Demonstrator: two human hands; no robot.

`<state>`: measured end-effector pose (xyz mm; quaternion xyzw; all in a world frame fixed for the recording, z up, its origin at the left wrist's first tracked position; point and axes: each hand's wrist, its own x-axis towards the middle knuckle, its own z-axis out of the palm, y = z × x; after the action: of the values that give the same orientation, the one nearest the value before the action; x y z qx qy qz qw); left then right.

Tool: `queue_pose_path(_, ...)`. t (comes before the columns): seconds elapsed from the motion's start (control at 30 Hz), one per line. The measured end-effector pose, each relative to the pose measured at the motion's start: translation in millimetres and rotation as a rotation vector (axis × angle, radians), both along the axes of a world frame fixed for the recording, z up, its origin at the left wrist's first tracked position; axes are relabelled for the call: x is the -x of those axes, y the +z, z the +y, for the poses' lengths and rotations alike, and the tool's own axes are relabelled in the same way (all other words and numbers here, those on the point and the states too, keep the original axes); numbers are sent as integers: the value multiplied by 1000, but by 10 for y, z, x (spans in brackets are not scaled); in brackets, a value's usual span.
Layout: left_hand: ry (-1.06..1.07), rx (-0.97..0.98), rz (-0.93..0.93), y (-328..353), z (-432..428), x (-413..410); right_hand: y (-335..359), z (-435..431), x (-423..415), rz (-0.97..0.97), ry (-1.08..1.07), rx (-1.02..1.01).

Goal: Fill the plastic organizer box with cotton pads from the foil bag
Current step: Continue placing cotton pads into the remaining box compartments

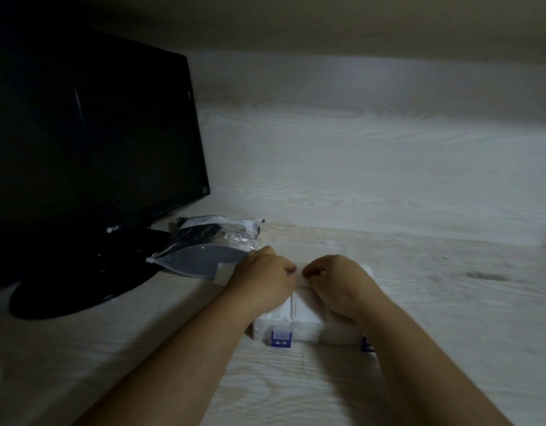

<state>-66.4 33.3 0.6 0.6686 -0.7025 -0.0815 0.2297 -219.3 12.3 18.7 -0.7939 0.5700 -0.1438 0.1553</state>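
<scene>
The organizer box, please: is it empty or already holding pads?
Holding pads: white cotton pads lie in the visible compartments of the organizer box.

Pale wood-grain desk [419,302], backed by a matching panel [373,167]. Carries a black monitor [90,133] at the far left, standing on a round foot [81,287]. Holds, just right of the monitor's foot, a crumpled foil bag [204,250] lying flat. Holds, farther right of the monitor and nearer the front edge, a plastic box [305,329] with blue clasps [281,339], white pads [307,309] inside.
</scene>
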Motion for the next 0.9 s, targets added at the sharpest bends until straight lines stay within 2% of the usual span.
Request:
queue_pose_path(0.17, 16, 59, 52, -31, 4, -5, -91, -32, 37, -90, -5, 110)
queue_pose_path(0.3, 13, 56, 62, -41, 15, -4, -91, -30, 41, -22, -24, 141)
queue_pose_path(0.63, 11, 72, 31, -51, 20, -4, -100, -29, 35, -37, -38, 174)
queue_pose_path(0.9, 18, 60, 46, -49, 13, -7, -32, -4, 47, 18, -33, 68)
